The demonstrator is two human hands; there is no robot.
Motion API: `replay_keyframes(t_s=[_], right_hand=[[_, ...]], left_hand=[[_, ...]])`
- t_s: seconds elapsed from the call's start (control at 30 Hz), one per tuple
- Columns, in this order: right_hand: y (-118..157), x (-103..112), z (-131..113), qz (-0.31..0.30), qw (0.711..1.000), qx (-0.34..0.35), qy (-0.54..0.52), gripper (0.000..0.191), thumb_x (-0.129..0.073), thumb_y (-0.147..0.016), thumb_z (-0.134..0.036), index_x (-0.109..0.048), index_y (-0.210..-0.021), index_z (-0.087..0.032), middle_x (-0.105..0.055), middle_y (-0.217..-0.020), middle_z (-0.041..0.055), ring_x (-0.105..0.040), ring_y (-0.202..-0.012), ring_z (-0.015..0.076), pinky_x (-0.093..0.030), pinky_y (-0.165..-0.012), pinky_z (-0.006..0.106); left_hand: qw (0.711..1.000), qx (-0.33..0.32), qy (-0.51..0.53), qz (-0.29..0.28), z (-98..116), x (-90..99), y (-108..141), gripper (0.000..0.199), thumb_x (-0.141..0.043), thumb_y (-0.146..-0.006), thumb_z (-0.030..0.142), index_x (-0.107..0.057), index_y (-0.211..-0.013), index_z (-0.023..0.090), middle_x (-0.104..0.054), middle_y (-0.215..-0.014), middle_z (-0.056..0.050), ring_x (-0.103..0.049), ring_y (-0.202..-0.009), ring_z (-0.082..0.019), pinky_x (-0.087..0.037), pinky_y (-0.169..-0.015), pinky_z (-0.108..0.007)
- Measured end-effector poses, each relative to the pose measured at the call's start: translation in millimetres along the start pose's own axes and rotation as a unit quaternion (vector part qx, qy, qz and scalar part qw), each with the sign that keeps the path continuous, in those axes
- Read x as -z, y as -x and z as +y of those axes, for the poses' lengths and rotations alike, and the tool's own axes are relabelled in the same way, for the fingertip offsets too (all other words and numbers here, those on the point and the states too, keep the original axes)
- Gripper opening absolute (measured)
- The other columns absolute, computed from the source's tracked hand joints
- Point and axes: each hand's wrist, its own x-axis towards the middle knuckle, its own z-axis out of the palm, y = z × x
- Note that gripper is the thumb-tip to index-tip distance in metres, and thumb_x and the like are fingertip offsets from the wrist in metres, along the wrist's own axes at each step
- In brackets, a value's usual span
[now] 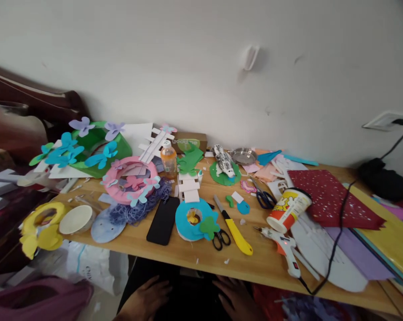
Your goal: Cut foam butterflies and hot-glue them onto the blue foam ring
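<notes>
My left hand (148, 298) rests on my dark-clothed lap below the table's front edge, fingers stretched out and holding nothing. Across from it, my right hand (236, 298) also lies on my lap, open and without anything in it. Closest on the tabletop are a black phone (163, 221), a blue ring (184, 229) with a green paper shape, small black-handled scissors (221, 240) and a knife with a yellow handle (236, 234). Further right lies a white hot glue gun (284, 245) with a red light showing, beside a tilted paper cup (290, 209).
Pink ring (112, 178), green ring (121, 151) and yellow ring (26, 223) decorations stand left, near a white bowl (77, 219) and an orange bottle (168, 161). A black cord (338, 243) crosses dark red paper (328, 196) at right. Behind is a wall (201, 67).
</notes>
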Motion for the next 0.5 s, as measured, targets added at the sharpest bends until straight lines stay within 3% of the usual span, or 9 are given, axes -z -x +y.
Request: replay_keyframes(t_s=[0.13,0.37,0.5], right_hand=[[0.6,6.7,16.7,-0.03,0.999,0.038,-0.017,0.044,-0.038,-0.099,-0.041,-0.046,-0.143,-0.04,-0.048,-0.149,-0.0008,-0.046,-0.135,0.0248,-0.033,-0.116,0.045],[-0.2,-16.6,53.2,-0.038,0.999,0.031,-0.012,0.045,-0.035,-0.1,-0.042,-0.047,-0.143,-0.038,-0.05,-0.146,-0.0012,-0.051,-0.131,0.0272,-0.037,-0.114,0.046],[11.4,-16.4,59.2,0.028,0.998,0.034,-0.044,0.043,-0.039,-0.098,-0.047,-0.05,-0.139,-0.043,-0.059,-0.137,-0.0051,-0.058,-0.123,0.0276,-0.043,-0.109,0.044]], left_hand=[[0.999,0.025,0.016,-0.012,-0.2,-7.0,-3.0,0.091,-0.047,-0.055,0.007,-0.04,-0.143,0.027,-0.036,-0.157,0.004,-0.033,-0.144,-0.026,-0.027,-0.118,-0.056],[0.999,0.044,-0.004,0.017,-10.2,-29.4,4.2,0.083,-0.051,-0.058,0.01,-0.044,-0.14,0.027,-0.04,-0.155,0.002,-0.037,-0.142,-0.027,-0.022,-0.12,-0.052],[0.999,-0.016,-0.031,0.042,-24.8,-29.1,5.8,0.07,-0.054,-0.073,0.014,-0.044,-0.14,0.029,-0.048,-0.15,0.002,-0.045,-0.136,-0.023,-0.025,-0.12,-0.042]])
